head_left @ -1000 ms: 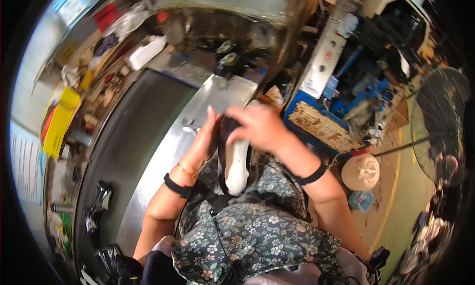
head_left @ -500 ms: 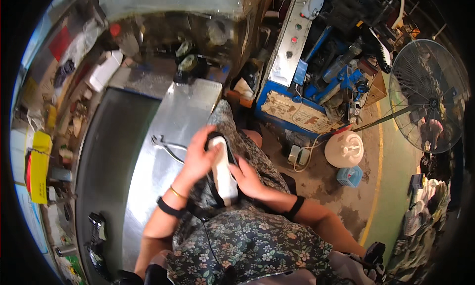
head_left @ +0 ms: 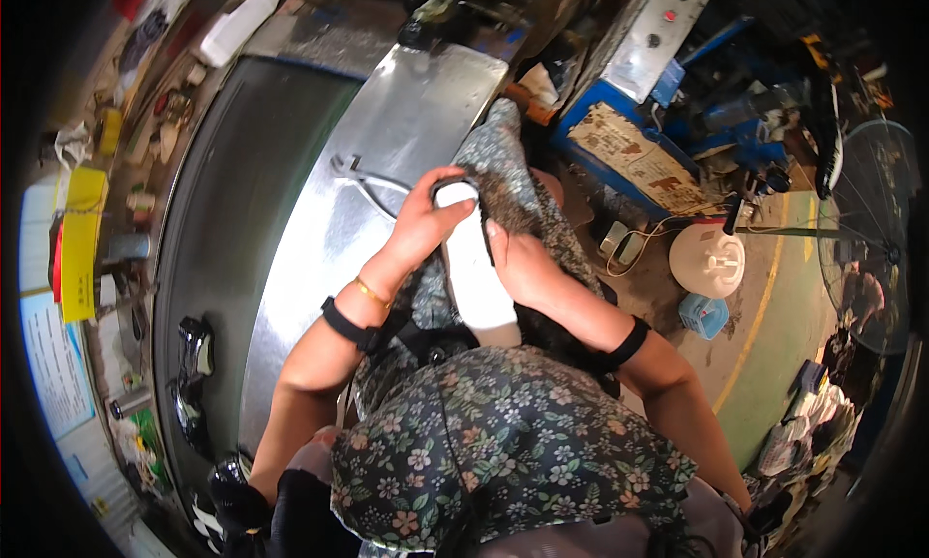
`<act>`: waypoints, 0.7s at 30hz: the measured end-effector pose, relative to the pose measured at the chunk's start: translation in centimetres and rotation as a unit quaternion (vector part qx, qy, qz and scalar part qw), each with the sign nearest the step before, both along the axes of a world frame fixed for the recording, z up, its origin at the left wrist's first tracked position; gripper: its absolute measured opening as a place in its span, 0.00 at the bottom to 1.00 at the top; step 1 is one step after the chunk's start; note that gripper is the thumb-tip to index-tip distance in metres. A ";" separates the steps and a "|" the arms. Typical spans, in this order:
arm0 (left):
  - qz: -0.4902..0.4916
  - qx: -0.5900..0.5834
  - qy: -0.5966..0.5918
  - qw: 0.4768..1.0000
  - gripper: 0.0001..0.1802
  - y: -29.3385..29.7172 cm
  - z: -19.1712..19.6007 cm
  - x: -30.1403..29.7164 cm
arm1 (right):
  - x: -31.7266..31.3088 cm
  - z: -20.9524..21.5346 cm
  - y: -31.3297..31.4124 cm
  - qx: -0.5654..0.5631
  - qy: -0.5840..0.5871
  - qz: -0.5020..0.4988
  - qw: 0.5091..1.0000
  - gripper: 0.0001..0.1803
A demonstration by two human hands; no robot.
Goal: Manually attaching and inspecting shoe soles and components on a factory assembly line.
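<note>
— What have we got in our hands?
— Our left hand (head_left: pixel 418 231) is clamped over the far end of a white shoe insole (head_left: pixel 472 268), fingers curled round its dark rim. Our right hand (head_left: pixel 520 266) presses along its right edge, pinching it.
— Where does it sit?
— Over our lap, just right of the steel workbench (head_left: pixel 319 239).
— And around us?
— Metal pliers (head_left: pixel 366 178) lie on the bench left of our left hand; a white bucket (head_left: pixel 707 261) stands on the floor, right.
</note>
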State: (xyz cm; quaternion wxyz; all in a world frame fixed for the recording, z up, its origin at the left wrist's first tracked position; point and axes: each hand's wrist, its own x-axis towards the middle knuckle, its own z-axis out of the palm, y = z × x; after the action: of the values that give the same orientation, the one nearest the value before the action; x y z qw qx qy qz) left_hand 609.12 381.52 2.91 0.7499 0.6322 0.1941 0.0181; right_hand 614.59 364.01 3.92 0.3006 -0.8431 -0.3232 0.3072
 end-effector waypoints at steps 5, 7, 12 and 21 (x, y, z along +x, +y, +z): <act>-0.011 -0.025 0.011 1.000 0.24 0.8 0.0 1.7 | 0.4 0.6 2.4 0.007 -0.432 0.049 0.900 0.16; -0.042 0.038 0.030 0.998 0.24 0.9 0.5 1.2 | -0.2 0.3 0.9 -0.086 -0.256 0.089 0.959 0.18; 0.043 -0.352 -0.095 0.930 0.26 2.4 -1.3 0.1 | -2.2 -1.1 -1.1 0.256 0.262 -0.083 0.927 0.35; -0.105 0.634 0.208 0.737 0.22 1.5 4.3 -2.6 | -3.2 -1.6 4.9 0.161 0.036 -0.097 0.982 0.42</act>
State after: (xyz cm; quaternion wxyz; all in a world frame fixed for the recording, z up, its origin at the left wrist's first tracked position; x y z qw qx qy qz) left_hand 606.53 382.97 7.19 0.1137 0.9658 0.2209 -0.0741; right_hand 611.44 368.87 2.29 0.4722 -0.7993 -0.2746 0.2504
